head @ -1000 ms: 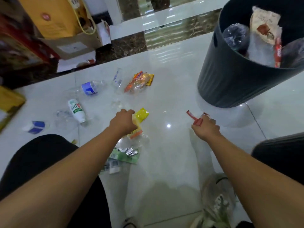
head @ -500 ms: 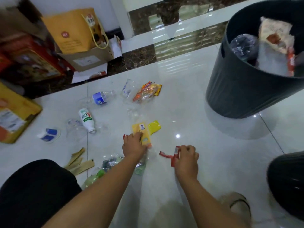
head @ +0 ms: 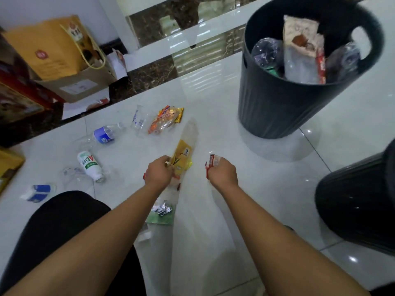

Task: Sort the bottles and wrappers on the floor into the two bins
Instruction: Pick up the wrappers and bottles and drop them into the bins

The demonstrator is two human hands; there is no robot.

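Head view, left hand (head: 159, 174) grips yellow wrapper (head: 183, 155)

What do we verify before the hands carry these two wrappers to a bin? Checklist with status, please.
1. Grip of left hand on yellow wrapper: ok.
2. Grip of right hand on red wrapper: ok.
3. Mouth of grey bin open and in view: ok.
4. Which bin takes wrappers: cannot tell; the grey bin holds both a clear bottle and a tan wrapper.
5. Mouth and contents of black bin: cannot tell, cropped at the frame edge.
6. Sorting done on the floor: not ok; blue-label bottle, white bottle and orange wrapper lie there.
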